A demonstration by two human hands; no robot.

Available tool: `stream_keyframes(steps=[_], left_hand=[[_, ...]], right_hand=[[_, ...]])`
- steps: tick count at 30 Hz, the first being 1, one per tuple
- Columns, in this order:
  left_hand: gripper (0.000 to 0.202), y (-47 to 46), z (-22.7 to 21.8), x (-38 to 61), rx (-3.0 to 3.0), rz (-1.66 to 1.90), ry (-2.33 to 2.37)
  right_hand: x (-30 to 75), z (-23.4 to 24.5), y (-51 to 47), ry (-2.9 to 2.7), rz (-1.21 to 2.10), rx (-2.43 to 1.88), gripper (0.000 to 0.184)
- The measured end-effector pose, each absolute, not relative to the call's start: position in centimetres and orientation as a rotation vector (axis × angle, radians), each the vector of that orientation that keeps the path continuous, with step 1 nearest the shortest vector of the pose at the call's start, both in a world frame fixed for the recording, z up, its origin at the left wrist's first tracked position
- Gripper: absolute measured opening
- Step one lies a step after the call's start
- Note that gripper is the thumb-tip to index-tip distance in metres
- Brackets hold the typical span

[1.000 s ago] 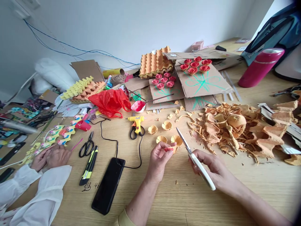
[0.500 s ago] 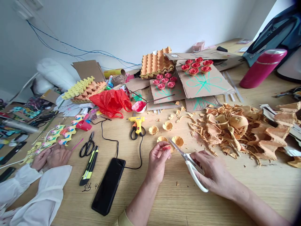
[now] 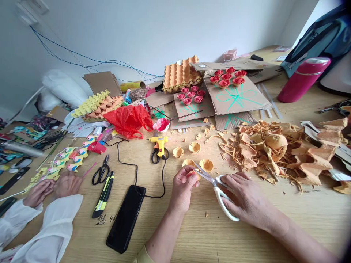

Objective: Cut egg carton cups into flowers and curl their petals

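Note:
My left hand (image 3: 181,191) pinches a small orange-red piece of egg carton (image 3: 196,175) between thumb and fingers, which partly hide it. White-handled scissors (image 3: 225,207) are in my right hand (image 3: 248,199), with thumb and fingers through the loops. Their blades are spread and point at the piece; whether they touch it I cannot tell. Just beyond my fingertips lie petal-edged carton cups, one on the right (image 3: 206,165) and one on the left (image 3: 188,163) partly behind my left hand. Two smaller cups (image 3: 194,147) sit farther back.
Carton scraps (image 3: 263,149) heap on the right. A yellow glue gun (image 3: 160,143), black scissors (image 3: 101,173), a utility knife (image 3: 103,195) and a phone (image 3: 126,219) lie left. Red carton roses (image 3: 226,76) stand on cardboard behind. A co-worker's hands (image 3: 67,184) are far left.
The scissors' blades have opened wider and shifted slightly left toward the piece. More orange shows on the piece in my left hand. The co-worker's hands have moved apart a little.

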State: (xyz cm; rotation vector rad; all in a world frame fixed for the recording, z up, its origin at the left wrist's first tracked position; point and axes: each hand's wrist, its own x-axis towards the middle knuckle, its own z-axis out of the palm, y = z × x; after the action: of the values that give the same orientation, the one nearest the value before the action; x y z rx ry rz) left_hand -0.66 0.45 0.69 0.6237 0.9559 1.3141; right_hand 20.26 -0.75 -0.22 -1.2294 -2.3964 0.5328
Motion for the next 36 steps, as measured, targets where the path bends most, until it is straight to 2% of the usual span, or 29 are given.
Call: stream_keyframes(steps=[15,25,36], left_hand=[[0.025,0.23,0.14,-0.95,0.786,1.242,1.003],[0.034,0.29,0.4,-0.9,0.763,1.083,0.962],[0.025,-0.14,0.15,-0.55,0.882,1.232,1.035]], right_hand=[[20.14,0.34,-0.61,-2.421,0.402,-1.208,0.017],[20.32,0.39,-0.75,-2.411,0.462,-1.189,0.027],[20.35,0.35,-0.79,-2.398,0.428,-1.173,0.032]])
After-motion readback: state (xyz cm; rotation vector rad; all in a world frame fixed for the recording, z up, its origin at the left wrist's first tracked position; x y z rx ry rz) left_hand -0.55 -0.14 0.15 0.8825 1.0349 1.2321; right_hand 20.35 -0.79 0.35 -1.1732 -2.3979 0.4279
